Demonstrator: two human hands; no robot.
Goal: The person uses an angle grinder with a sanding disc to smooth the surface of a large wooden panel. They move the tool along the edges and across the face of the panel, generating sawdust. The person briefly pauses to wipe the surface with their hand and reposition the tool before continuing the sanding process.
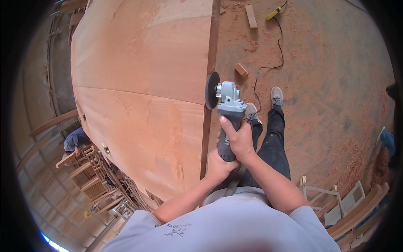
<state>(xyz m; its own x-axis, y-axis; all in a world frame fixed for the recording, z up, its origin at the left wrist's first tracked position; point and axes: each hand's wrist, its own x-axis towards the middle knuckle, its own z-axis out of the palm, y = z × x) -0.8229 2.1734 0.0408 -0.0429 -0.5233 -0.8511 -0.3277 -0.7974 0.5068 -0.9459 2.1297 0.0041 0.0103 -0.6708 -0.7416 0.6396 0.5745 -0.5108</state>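
Both my hands are closed round an angle grinder (228, 107) with a grey head and a dark body. My left hand (220, 168) wraps the rear end of the body, low and close to my waist. Further forward, my right hand (240, 140) grips the body with its thumb laid along the top. The grinder's dark round disc (213, 90) stands on edge at the right side of a large wooden panel (168, 138); whether it touches the edge, I cannot tell. Patches of reddish sawdust lie on the panel.
A black cord (280, 46) runs over the dusty floor to a yellow power strip (273, 13). Near it lie a wood block (241, 69) and a short board (251, 17). Another person (77, 138) handles timber at far left. A white metal frame (321, 191) stands at lower right.
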